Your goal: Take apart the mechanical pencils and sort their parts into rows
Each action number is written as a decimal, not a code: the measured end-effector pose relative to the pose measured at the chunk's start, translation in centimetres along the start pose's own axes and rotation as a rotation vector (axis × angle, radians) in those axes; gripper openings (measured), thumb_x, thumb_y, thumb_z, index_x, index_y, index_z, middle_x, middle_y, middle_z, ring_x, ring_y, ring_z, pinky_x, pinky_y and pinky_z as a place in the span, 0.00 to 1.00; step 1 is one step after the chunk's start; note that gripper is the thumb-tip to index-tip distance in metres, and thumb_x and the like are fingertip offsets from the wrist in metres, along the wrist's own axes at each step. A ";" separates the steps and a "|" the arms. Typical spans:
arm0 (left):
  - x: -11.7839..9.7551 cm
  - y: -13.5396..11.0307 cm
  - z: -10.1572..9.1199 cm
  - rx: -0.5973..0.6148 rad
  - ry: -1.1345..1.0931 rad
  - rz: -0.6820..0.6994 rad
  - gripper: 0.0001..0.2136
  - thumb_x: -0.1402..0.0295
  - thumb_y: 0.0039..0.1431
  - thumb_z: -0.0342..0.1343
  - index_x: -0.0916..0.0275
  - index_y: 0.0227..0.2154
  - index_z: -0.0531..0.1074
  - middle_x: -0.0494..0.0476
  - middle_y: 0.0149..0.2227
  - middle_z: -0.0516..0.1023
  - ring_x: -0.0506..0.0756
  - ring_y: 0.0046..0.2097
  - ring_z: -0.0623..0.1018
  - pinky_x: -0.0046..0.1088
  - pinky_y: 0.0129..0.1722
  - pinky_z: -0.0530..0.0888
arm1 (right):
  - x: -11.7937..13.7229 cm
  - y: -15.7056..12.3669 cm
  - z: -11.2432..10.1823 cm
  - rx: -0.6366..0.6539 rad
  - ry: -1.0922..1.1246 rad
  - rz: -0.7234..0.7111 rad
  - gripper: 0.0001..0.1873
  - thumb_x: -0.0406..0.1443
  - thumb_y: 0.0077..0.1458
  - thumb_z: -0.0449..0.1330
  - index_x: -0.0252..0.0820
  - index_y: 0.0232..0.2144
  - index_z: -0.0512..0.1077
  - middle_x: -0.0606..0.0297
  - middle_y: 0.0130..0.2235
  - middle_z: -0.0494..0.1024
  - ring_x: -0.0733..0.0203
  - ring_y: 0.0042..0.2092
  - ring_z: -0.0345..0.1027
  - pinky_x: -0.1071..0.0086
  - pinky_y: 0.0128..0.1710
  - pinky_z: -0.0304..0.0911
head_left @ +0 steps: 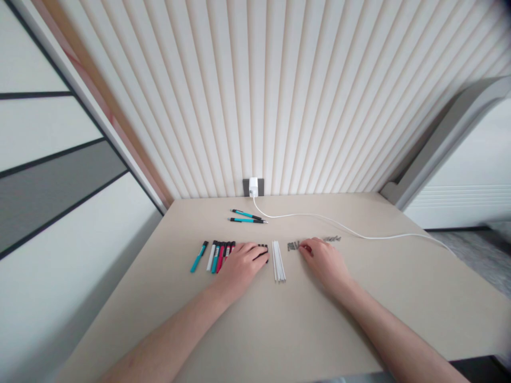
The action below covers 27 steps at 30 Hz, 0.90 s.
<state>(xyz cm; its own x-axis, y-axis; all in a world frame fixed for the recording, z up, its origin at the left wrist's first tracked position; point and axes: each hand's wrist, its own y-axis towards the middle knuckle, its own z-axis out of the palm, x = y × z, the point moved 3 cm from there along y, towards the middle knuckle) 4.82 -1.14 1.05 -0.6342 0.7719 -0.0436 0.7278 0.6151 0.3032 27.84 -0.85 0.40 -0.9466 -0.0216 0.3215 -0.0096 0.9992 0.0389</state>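
Observation:
My left hand (241,264) lies on the table with its fingers stretched over a group of small black parts (262,246), partly hiding them. Left of it is a row of pen barrels (220,257) in white, teal and red with black ends. My right hand (322,261) has thumb and forefinger pinched together at a row of small grey metal pieces (293,246); whatever is between the fingertips is too small to make out. More small grey metal pieces (332,239) show beyond that hand. Thin white sticks (278,261), like pen refills, lie side by side between my hands.
Two teal and black pens (246,219) lie farther back on the beige table (279,324). A white charger (253,186) is plugged into the wall socket, and its white cable (343,223) runs across the table to the right. Behind the table stands a ribbed panel (271,106).

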 end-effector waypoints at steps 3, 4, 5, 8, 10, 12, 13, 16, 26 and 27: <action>0.0 0.0 -0.1 0.005 0.007 -0.006 0.12 0.73 0.64 0.52 0.60 0.49 0.71 0.55 0.49 0.75 0.57 0.51 0.70 0.39 0.50 0.68 | 0.1 -0.1 0.0 -0.008 -0.008 -0.011 0.11 0.38 0.61 0.52 0.47 0.36 0.75 0.66 0.38 0.78 0.58 0.38 0.71 0.70 0.34 0.54; 0.0 0.0 -0.1 0.009 0.008 -0.007 0.12 0.73 0.64 0.52 0.60 0.49 0.71 0.55 0.49 0.75 0.58 0.51 0.70 0.39 0.50 0.68 | 0.1 -0.1 -0.1 -0.010 -0.009 -0.012 0.11 0.38 0.62 0.52 0.47 0.36 0.75 0.66 0.38 0.78 0.58 0.38 0.71 0.70 0.34 0.54; 0.0 0.0 0.0 0.011 0.009 -0.007 0.12 0.73 0.64 0.53 0.60 0.49 0.71 0.55 0.49 0.75 0.58 0.51 0.70 0.39 0.50 0.68 | 0.1 -0.1 -0.1 -0.010 -0.009 -0.013 0.11 0.38 0.62 0.52 0.47 0.36 0.75 0.66 0.38 0.78 0.58 0.38 0.71 0.70 0.34 0.55; 0.0 0.0 0.1 -0.004 0.003 -0.009 0.12 0.73 0.64 0.52 0.60 0.49 0.71 0.55 0.49 0.75 0.57 0.51 0.71 0.39 0.50 0.68 | 0.1 -0.1 -0.1 -0.001 -0.007 -0.008 0.12 0.38 0.62 0.52 0.48 0.37 0.75 0.67 0.39 0.78 0.58 0.39 0.71 0.70 0.35 0.56; 0.0 0.0 0.1 -0.027 -0.002 -0.018 0.12 0.72 0.64 0.53 0.59 0.49 0.71 0.56 0.49 0.75 0.57 0.51 0.71 0.39 0.50 0.68 | 0.1 -0.1 0.0 0.009 -0.003 -0.009 0.12 0.38 0.62 0.52 0.48 0.39 0.75 0.66 0.40 0.78 0.58 0.40 0.72 0.70 0.36 0.56; 0.0 -0.1 -0.1 -0.045 -0.006 -0.030 0.13 0.71 0.63 0.54 0.60 0.50 0.70 0.57 0.49 0.75 0.57 0.51 0.72 0.39 0.50 0.68 | 0.1 -0.1 0.0 0.019 0.002 -0.007 0.13 0.38 0.62 0.51 0.48 0.40 0.75 0.66 0.41 0.78 0.58 0.41 0.72 0.70 0.36 0.57; 0.1 -0.2 -0.3 -0.045 -0.007 -0.037 0.14 0.71 0.62 0.56 0.60 0.50 0.70 0.58 0.49 0.75 0.58 0.51 0.72 0.40 0.51 0.68 | 0.1 -0.1 0.0 0.025 0.003 -0.005 0.13 0.38 0.63 0.51 0.48 0.41 0.75 0.65 0.41 0.78 0.58 0.41 0.72 0.70 0.37 0.57; 0.4 -0.7 -1.2 -0.007 -0.004 -0.073 0.15 0.70 0.59 0.59 0.60 0.50 0.70 0.58 0.50 0.75 0.58 0.51 0.72 0.40 0.51 0.68 | 0.2 0.0 -0.1 0.030 0.001 0.003 0.14 0.38 0.63 0.51 0.48 0.43 0.75 0.64 0.43 0.78 0.57 0.43 0.72 0.69 0.38 0.58; 1.5 -1.2 -1.9 0.052 0.024 -0.156 0.11 0.73 0.60 0.57 0.61 0.46 0.72 0.58 0.45 0.76 0.59 0.47 0.74 0.39 0.48 0.71 | 0.3 -0.3 -0.3 0.050 -0.015 -0.010 0.16 0.38 0.63 0.50 0.50 0.46 0.75 0.62 0.43 0.78 0.56 0.43 0.72 0.69 0.40 0.60; 1.5 -1.2 -1.7 0.050 0.022 -0.156 0.11 0.73 0.61 0.56 0.61 0.46 0.73 0.58 0.45 0.76 0.58 0.47 0.74 0.39 0.48 0.71 | 0.3 -0.3 -0.2 0.050 -0.011 -0.013 0.16 0.38 0.63 0.50 0.50 0.46 0.75 0.63 0.43 0.78 0.56 0.43 0.72 0.69 0.40 0.60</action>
<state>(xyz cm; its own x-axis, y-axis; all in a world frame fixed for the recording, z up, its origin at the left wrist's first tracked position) 2.53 -0.99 2.27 -0.7456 0.6631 -0.0655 0.6319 0.7348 0.2464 27.62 -1.16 0.72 -0.9498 -0.0341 0.3111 -0.0375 0.9993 -0.0049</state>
